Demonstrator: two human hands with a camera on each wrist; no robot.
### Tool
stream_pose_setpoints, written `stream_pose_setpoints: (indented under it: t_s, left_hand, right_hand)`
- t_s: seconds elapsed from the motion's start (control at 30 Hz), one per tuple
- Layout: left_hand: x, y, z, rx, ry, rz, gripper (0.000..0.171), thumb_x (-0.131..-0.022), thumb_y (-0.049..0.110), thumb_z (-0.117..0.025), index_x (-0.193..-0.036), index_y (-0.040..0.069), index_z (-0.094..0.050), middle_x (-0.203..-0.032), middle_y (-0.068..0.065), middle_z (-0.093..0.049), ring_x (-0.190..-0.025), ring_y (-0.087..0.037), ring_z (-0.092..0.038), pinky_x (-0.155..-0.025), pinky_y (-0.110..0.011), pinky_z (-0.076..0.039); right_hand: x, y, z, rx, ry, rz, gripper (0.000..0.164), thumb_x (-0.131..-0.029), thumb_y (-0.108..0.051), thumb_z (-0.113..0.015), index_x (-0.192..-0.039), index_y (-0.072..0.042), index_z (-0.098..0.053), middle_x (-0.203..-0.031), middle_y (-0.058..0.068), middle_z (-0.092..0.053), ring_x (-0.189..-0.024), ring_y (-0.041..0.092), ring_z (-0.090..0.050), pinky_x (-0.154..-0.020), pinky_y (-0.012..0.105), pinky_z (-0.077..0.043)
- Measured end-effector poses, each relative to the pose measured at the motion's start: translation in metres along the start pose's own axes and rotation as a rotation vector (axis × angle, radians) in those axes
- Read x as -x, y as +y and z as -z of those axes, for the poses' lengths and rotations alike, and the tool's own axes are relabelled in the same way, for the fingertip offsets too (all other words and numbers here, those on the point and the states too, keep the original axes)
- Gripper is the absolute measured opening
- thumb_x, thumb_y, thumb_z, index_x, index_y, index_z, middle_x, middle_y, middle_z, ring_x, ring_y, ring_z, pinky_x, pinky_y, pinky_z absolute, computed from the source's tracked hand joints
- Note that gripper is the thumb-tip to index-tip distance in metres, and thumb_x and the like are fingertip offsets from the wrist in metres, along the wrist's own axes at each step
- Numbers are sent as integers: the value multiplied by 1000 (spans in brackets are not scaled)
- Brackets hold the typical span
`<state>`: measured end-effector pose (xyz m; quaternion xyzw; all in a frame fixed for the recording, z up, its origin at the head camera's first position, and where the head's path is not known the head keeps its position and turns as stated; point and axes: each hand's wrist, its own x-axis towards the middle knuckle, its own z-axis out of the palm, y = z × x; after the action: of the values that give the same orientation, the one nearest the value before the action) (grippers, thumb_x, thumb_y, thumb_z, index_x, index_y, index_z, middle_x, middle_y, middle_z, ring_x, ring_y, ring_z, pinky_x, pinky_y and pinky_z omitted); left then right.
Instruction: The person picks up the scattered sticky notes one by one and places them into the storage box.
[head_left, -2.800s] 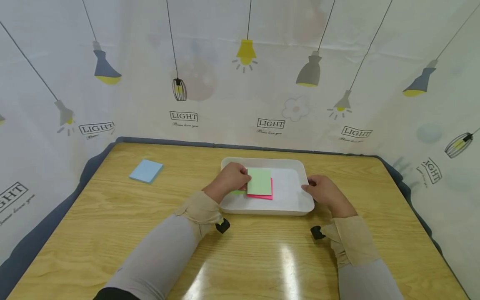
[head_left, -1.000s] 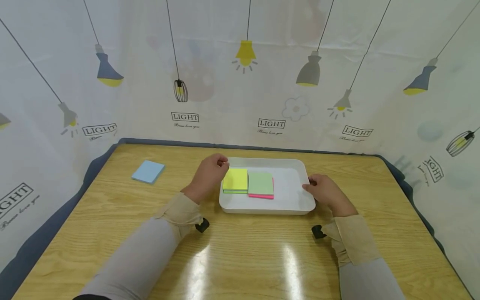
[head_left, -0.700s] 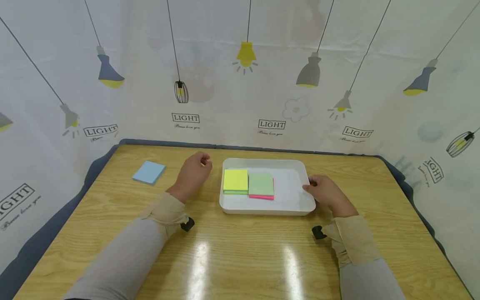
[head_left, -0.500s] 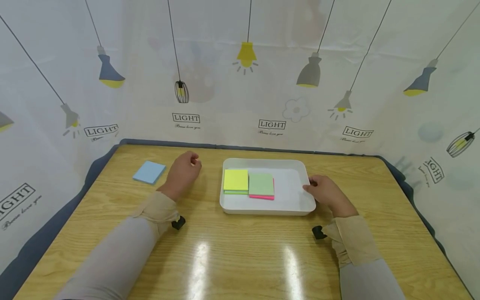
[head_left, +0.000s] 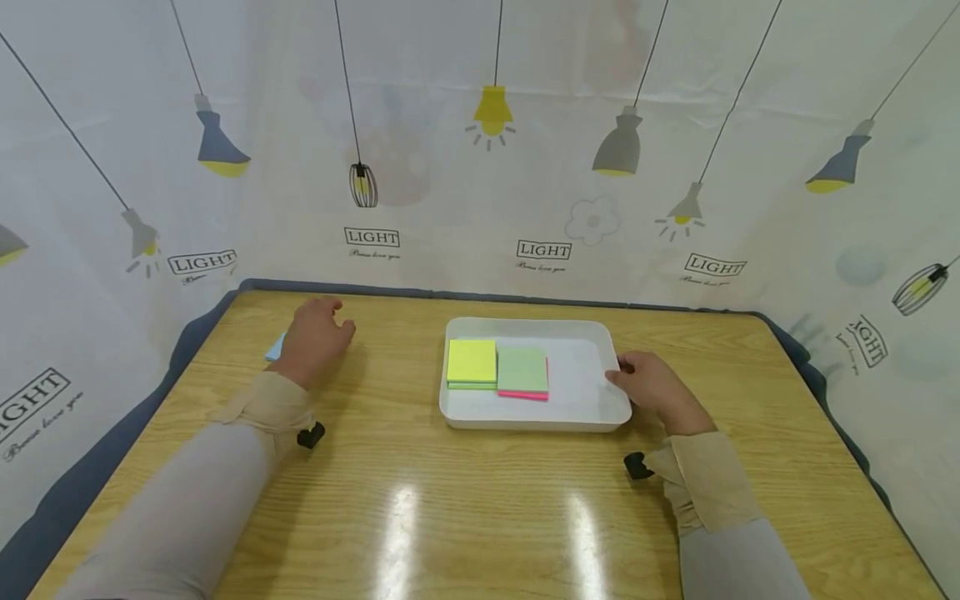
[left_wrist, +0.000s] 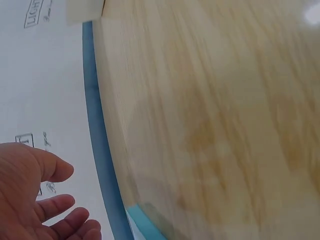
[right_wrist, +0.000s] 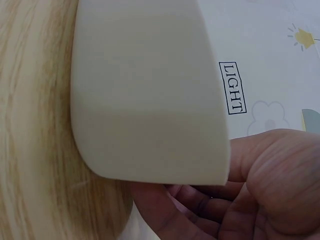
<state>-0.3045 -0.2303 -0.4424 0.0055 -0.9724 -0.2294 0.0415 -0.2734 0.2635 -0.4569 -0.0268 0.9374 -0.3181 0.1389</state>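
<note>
Loosely bent, my left hand (head_left: 311,337) hovers over the back left of the table with nothing in its fingers. It hides most of a light blue sticky note pad (head_left: 275,348); the left wrist view catches the pad's corner (left_wrist: 145,222) near the bottom edge. My right hand (head_left: 656,387) grips the right end of a white tray (head_left: 585,412), thumb on the rim and fingers curled beneath in the right wrist view. Inside the tray, a yellow sticky note pad (head_left: 472,360) sits on green ones. Beside it, a pale green pad (head_left: 522,368) lies on a pink pad (head_left: 525,395).
The wooden table (head_left: 487,500) reflects two bright streaks near the front. A white curtain (head_left: 450,208) printed with lamps closes in the back and sides, with a dark blue border (head_left: 525,297) along the table's edge.
My left hand let go of the pale green pad on the pink one in the tray, then moved left to the blue pad. My right hand kept its grip on the tray.
</note>
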Motion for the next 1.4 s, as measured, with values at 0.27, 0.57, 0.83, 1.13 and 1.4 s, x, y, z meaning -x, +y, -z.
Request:
stream_pose_setpoints:
  t_s: [0.27, 0.57, 0.83, 1.13, 1.4]
  left_hand:
    - [1, -30, 14, -115, -52, 71, 58, -91, 33, -46, -134, -5, -40, -130, -37, -37, -113, -52, -36, -86, -64, -41]
    - [3, -59, 14, -130, -177, 140, 75, -88, 42, -49, -135, -13, -30, -125, -42, -34, -110, -55, -32, -89, -66, -37]
    - [1, -66, 14, -160, -243, 165, 78, -87, 50, -51, -118, -21, -42, -112, -40, -46, -99, -50, -42, -85, -60, -41]
    - [-2, -65, 21, -142, -322, 202, 82, -83, 57, -55, -110, -20, -49, -109, -36, -47, -98, -47, -41, -85, -58, -40]
    - [-3, -61, 22, -128, -352, 250, 94, -79, 60, -57, -119, -23, -40, -116, -41, -36, -105, -53, -36, -91, -62, -37]
  right_hand:
    - [0, 0, 0, 12, 9, 7, 45, -95, -25, -50, -126, 7, -48, -116, 23, -55, -96, 29, -49, -83, 44, -46]
    - [-1, 2, -2, 14, 9, 29, 42, -95, -24, -50, -124, 6, -50, -115, 22, -56, -95, 28, -49, -81, 43, -45]
    - [0, 3, -2, -3, 7, 26, 43, -95, -23, -50, -126, 6, -48, -115, 22, -55, -95, 28, -49, -82, 43, -45]
    - [0, 4, -2, -7, 16, 16, 40, -95, -24, -50, -123, 4, -51, -112, 19, -56, -94, 27, -49, -80, 41, -45]
    - [-1, 5, -1, -6, 12, 27, 39, -95, -24, -50, -122, 4, -52, -110, 19, -56, -92, 26, -48, -77, 39, -44]
